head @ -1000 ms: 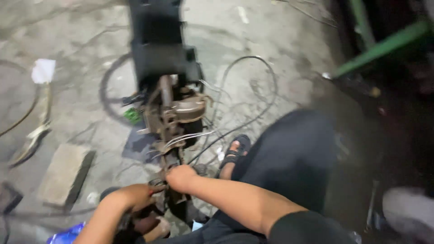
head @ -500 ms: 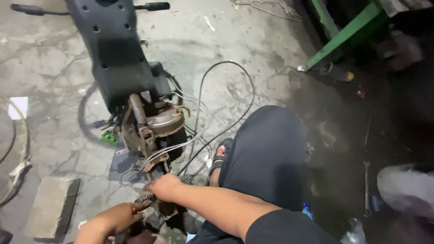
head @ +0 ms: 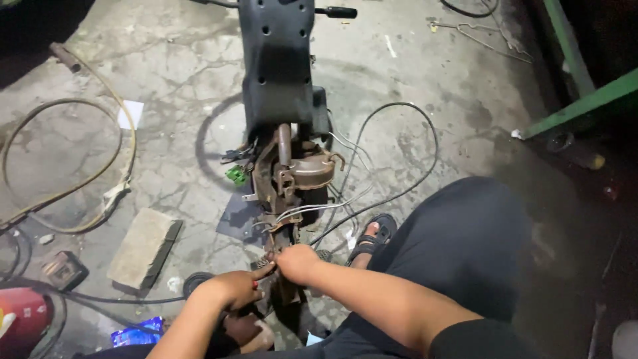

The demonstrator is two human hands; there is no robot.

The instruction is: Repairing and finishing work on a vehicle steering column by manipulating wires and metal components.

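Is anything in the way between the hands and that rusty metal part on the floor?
Nothing visible. The left hand and right hand are both already on the near end of the rusty frame, beside the grey cables.

Rusty rough metal frame (head: 287, 183), matt black plastic panel (head: 276, 66), cracked concrete floor (head: 166, 133).

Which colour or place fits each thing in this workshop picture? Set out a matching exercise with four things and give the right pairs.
Things:
1. connector plug
2. flat stone slab
3. angled bar
4. sandal

Descriptions:
A. black, on the person's foot
B. small and green, left of the rusty frame
C. grey, lying on the floor at the left
D. long and green, at the right edge

Pairs: 1-B, 2-C, 3-D, 4-A
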